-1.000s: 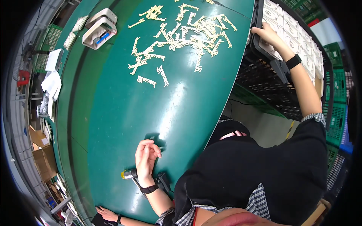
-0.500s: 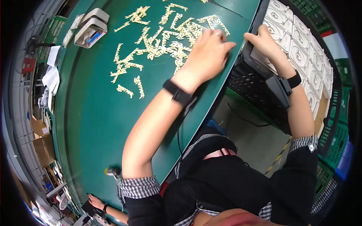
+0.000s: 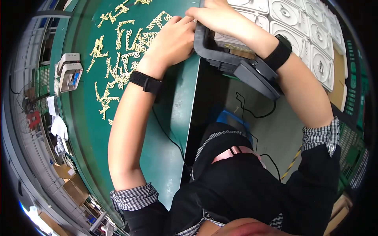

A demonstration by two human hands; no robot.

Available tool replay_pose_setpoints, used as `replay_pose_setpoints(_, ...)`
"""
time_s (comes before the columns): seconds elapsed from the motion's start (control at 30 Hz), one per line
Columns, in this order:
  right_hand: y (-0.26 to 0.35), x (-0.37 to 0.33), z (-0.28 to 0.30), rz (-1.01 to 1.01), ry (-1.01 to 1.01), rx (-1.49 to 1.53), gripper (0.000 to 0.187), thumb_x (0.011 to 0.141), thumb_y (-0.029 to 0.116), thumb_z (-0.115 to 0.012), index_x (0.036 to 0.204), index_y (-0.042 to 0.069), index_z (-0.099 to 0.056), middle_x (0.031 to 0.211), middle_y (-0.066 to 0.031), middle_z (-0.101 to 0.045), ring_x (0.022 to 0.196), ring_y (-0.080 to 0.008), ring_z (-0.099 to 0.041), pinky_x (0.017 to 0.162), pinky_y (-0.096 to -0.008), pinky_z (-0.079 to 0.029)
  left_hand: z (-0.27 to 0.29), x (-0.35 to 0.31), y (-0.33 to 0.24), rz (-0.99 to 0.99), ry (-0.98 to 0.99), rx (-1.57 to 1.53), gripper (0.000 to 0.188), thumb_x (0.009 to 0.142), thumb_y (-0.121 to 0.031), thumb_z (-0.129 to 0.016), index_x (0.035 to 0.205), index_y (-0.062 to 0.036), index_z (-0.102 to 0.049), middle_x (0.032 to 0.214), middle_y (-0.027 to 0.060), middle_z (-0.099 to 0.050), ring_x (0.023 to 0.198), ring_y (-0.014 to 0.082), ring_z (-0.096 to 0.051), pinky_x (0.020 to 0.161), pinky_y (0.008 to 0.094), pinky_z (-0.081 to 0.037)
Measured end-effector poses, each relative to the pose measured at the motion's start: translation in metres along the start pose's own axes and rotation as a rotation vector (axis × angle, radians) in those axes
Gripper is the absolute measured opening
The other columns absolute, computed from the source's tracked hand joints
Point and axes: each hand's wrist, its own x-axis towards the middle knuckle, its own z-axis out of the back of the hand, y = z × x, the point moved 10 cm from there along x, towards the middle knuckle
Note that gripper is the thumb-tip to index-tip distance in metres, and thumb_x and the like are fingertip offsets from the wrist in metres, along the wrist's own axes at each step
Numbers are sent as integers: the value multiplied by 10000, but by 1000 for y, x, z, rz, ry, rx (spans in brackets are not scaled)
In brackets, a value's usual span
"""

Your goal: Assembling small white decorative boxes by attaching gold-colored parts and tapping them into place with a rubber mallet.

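My left hand (image 3: pixel 175 41) is over the green tabletop (image 3: pixel 173 118) by its right edge, fingers curled in and fingertips turned toward the crate rim. Whatever they hold, if anything, is hidden. My right hand (image 3: pixel 208 15) reaches over the crate's near left corner, its thumb meeting the left fingertips. Its other fingers are bent and partly cut off by the top edge, so anything in them cannot be made out. The black crate (image 3: pixel 200 41) holds rows of white square trays (image 3: pixel 283 13) with round molded centers. Pale yellow script-lettered strips (image 3: pixel 128 59) lie scattered left of my left hand.
At the table's far left stands a white bin (image 3: pixel 71 78) with blue items inside. A black device (image 3: pixel 258 80) is strapped at my right wrist, its cable hanging down. Green crates (image 3: pixel 348 145) stand at the right. A blue object (image 3: pixel 230 118) is below the table edge.
My two hands have come together at the crate's corner; before, they were apart. The view has shifted, so the table and strips appear farther left.
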Motion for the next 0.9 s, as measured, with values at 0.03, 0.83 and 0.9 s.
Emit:
replay_pose_setpoints(0.03, 0, 0, 0, 11, -15, -15, 599, 767, 294, -587, 1006, -234, -435, 998, -428, -517, 985, -498, -543, 845, -443, -473, -1, 0, 0, -12, 15, -19, 125, 711, -135, -610, 822, -112, -662, 976, 42, -589, 998, 212, -517, 800, 342, -425)
replay_pose_setpoints(0.83, 17, -16, 7, 161, -36, 121, 644, 806, 329, -559, 1045, -247, -399, 1059, -426, -488, 1031, -505, -506, 885, -449, -447, -37, 7, 48, 453, 55, -439, 262, 713, 0, -567, 972, 29, -597, 1046, 189, -598, 1035, 345, -543, 878, 409, -470)
replay_pose_setpoints(0.9, 35, -32, 15, 449, -51, 279, 666, 802, 332, -564, 1054, -257, -383, 1073, -428, -485, 1044, -500, -505, 889, -446, -447, -37, 4, 51, 552, 92, -386, 256, 717, 19, -547, 967, 32, -597, 1030, 204, -601, 1013, 353, -561, 850, 412, -485)
